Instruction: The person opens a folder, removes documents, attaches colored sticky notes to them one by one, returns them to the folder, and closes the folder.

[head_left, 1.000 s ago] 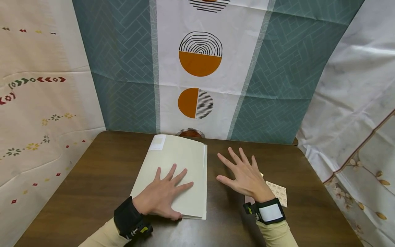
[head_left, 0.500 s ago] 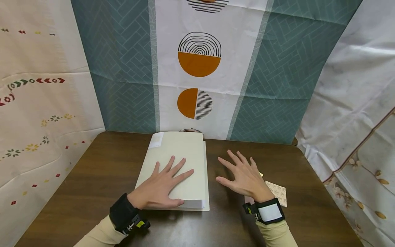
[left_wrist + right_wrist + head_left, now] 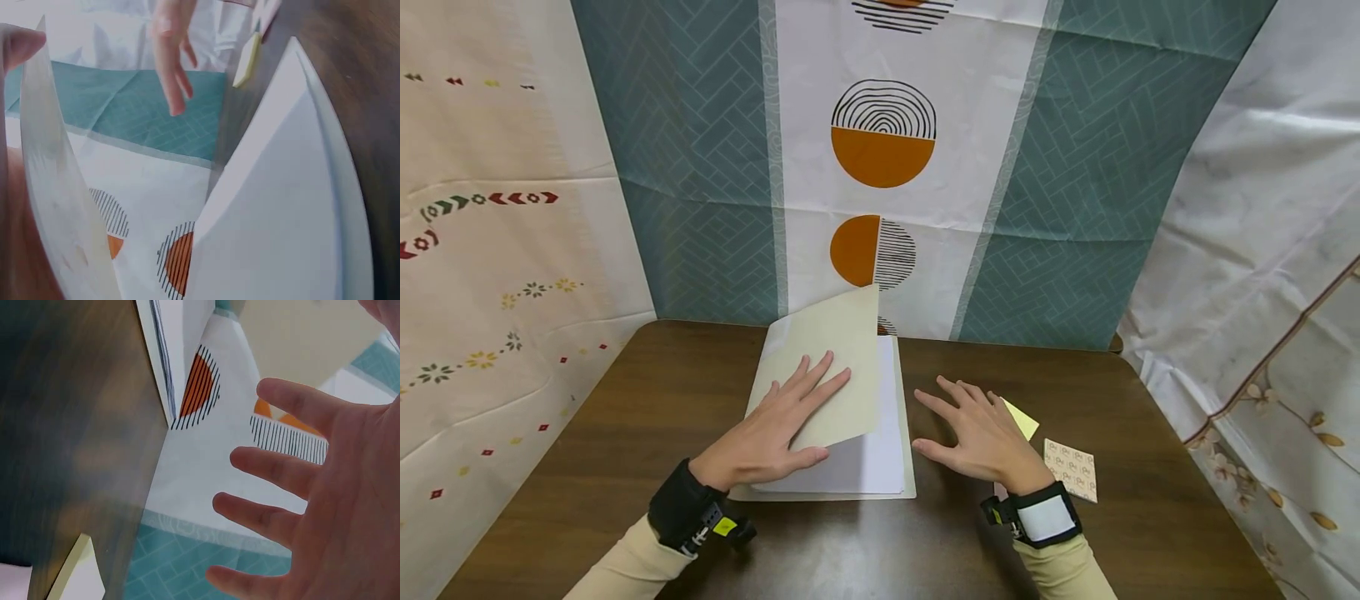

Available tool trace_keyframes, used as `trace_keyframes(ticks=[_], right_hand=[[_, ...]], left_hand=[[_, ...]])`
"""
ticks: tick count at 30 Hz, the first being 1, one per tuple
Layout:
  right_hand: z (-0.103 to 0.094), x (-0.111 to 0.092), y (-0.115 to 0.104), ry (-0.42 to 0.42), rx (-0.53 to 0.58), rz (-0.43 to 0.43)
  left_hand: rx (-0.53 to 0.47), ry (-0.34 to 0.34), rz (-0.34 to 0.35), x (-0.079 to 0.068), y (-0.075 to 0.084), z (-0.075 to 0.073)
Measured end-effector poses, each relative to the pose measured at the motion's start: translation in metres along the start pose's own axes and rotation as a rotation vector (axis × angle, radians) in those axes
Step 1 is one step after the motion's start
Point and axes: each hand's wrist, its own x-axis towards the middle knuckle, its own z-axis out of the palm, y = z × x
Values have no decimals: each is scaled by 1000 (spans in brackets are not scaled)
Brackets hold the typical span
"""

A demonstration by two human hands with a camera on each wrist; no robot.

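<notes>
A cream paper folder [image 3: 823, 367] lies on the table with its front cover raised and tilted toward the left. Under the cover show white sheets [image 3: 880, 462]. My left hand [image 3: 767, 433] holds the cover, the fingers spread on its outer face and the thumb at its lower edge; in the left wrist view the thumb [image 3: 22, 45] overlaps the cover's edge. To the right of the folder, my right hand [image 3: 981, 433] hovers apart from it with fingers spread, holding nothing. A yellow pad of notes [image 3: 1021, 419] is partly hidden behind that hand.
A patterned beige square pad [image 3: 1071, 468] lies right of the right hand. Part of a pink pad [image 3: 14, 581] shows near the yellow one. The brown table [image 3: 647, 400] ends at a hanging patterned cloth [image 3: 715, 167] behind the folder.
The folder's cover has risen from nearly flat and swung leftward, showing the sheets inside. My left hand has moved up and left with it. My right hand has shifted slightly left, uncovering more yellow pad.
</notes>
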Motion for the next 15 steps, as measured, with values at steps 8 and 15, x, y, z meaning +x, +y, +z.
trace_keyframes(ticks=[8,15], right_hand=[[5,2,-7,-24,-7,-12],[15,4,-18,-80,20,-46]], left_hand=[[-82,17,12,-2,-4,-9],[-124,64,32,-2,-7,-14]])
